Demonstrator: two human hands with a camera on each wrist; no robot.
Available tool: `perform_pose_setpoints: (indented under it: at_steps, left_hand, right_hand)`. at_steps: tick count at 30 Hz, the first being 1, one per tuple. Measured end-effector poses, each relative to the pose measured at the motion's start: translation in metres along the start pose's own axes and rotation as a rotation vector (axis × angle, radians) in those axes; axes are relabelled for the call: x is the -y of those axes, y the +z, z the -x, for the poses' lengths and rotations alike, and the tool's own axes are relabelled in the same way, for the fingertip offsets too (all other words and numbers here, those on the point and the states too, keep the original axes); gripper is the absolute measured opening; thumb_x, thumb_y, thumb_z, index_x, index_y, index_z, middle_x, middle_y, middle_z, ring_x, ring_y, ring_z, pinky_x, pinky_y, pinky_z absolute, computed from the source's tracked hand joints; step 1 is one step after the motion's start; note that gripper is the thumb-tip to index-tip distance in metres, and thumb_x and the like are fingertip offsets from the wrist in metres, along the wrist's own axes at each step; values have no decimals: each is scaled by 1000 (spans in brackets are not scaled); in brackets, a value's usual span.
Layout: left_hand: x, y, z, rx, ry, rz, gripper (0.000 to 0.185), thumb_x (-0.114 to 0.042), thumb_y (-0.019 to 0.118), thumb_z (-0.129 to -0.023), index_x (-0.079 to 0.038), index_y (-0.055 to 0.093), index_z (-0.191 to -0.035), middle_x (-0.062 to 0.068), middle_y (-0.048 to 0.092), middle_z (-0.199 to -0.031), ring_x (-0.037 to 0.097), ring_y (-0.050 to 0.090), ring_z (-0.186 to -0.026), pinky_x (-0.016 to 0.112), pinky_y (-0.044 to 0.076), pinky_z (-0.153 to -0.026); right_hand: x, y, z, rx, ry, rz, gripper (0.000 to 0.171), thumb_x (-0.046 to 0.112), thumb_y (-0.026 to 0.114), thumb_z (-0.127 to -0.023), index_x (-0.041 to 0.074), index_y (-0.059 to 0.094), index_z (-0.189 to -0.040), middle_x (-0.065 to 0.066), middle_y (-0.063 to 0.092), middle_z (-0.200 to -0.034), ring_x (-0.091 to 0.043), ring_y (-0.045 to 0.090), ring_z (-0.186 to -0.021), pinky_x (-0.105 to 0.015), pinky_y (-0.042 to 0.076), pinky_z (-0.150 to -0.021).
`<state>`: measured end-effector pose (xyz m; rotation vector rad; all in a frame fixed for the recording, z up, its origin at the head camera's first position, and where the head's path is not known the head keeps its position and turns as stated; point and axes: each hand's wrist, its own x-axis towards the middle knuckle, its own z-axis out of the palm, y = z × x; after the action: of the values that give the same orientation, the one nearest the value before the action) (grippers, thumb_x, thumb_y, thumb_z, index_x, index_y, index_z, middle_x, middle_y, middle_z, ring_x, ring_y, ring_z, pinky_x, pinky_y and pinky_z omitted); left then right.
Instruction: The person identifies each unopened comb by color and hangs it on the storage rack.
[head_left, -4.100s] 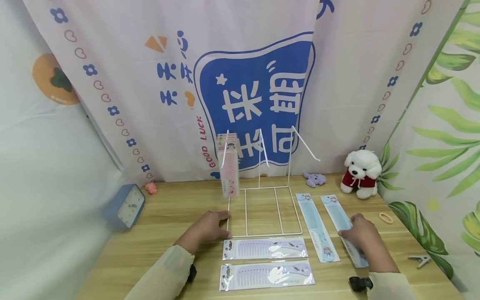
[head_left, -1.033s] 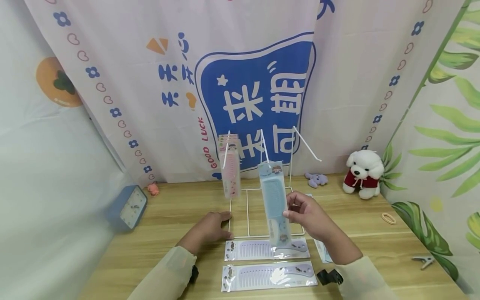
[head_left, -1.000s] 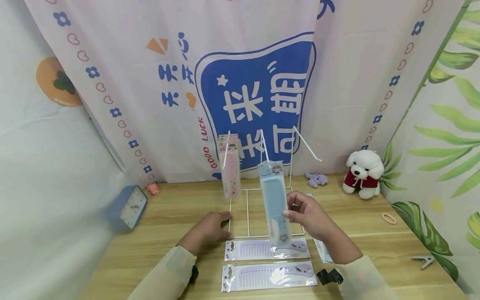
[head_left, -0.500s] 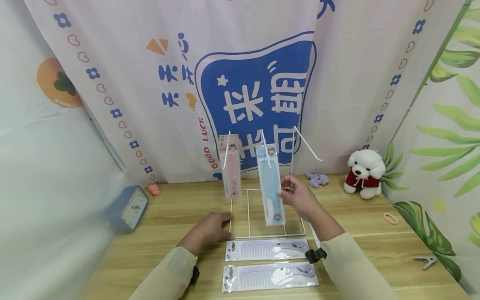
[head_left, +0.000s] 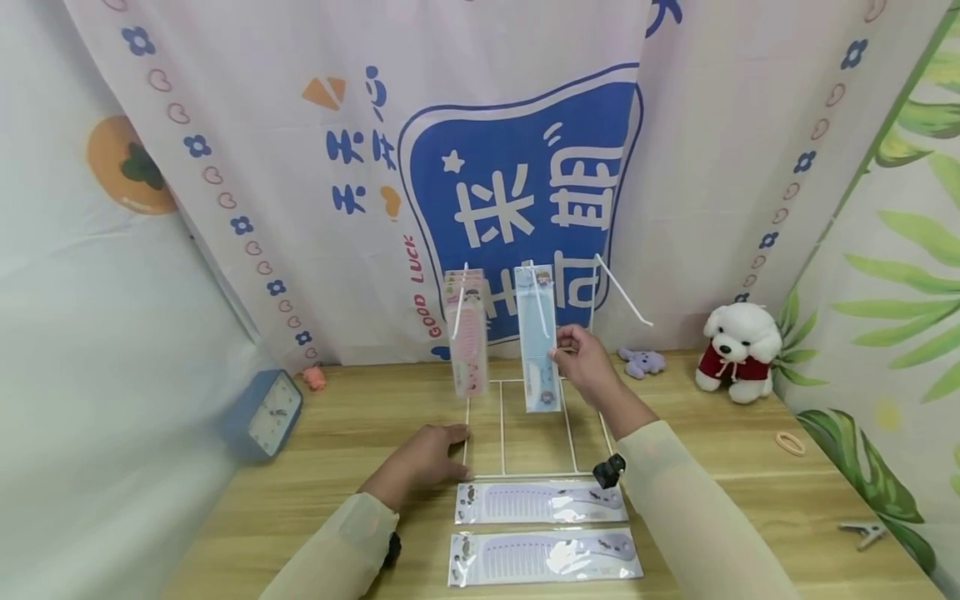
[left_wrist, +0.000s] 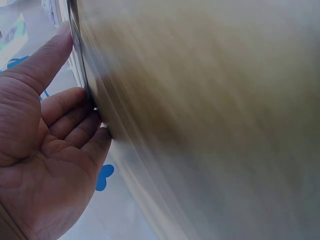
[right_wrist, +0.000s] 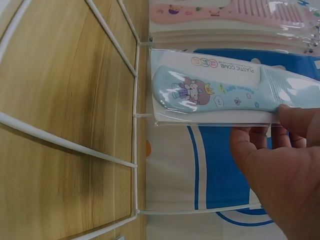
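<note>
In the head view, my right hand (head_left: 588,362) pinches the side edge of a packaged light-blue comb (head_left: 537,358) between thumb and fingers. The pack hangs upright on the middle hook of a white wire display rack (head_left: 504,433), and the hook's arm shows in front of it. The right wrist view shows the comb's handle (right_wrist: 200,95) with a cartoon girl, the thumb on its face and the fingers behind. My left hand (head_left: 423,458) rests at the rack base's left front, its thumb and fingers spread apart against the wire. Pink packaged combs (head_left: 468,350) hang on the left hook.
Two packaged purple combs (head_left: 540,503) lie in front of the rack. The right hook (head_left: 624,290) is bare. Around the table stand a blue clock (head_left: 268,415) and a white plush dog (head_left: 738,346), with a purple toy (head_left: 642,362), a hair tie (head_left: 790,443) and a clip (head_left: 864,530).
My right hand picked up a blue comb pack from the table's right, carried it left and up, and slid it back along the middle hook. The left hand stayed at the rack base.
</note>
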<state>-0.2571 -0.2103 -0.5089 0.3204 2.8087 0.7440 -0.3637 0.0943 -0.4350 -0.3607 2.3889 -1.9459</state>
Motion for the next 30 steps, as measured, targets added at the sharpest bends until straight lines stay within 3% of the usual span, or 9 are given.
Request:
perform_pose_setpoints:
  at_steps: [11,24,30]
  left_hand:
    - [1,2,-1,-8,9,-16,78,-31,91,-91,-5,58,-157,11,55,-166,39,48,-156,55,40,-129]
    - [3,-1,-1,-5,19,-32,79,-33,91,-91,-7,58,-158,10,55,-165,37,49,-155,54,41,-129]
    - [1,2,-1,-6,-7,-13,78,-33,91,-91,-8,58,-157,8,54,-166,37,47,-157,54,39,-131]
  right_hand:
    - [-1,2,-24,53,27,76,32,5,58,-110,-2,57,-141,-24,65,-139,-40,62,-134,-54,56,-115]
    - [0,8,-33,25,9,91,31,9,60,-111,1,60,-140,-21,67,-138,-36,61,-131,-52,53,-115]
    - [-1,7,-32,30,17,88,33,10,60,-111,1,59,-143,-21,67,-141,-36,60,-134,-53,53,-117]
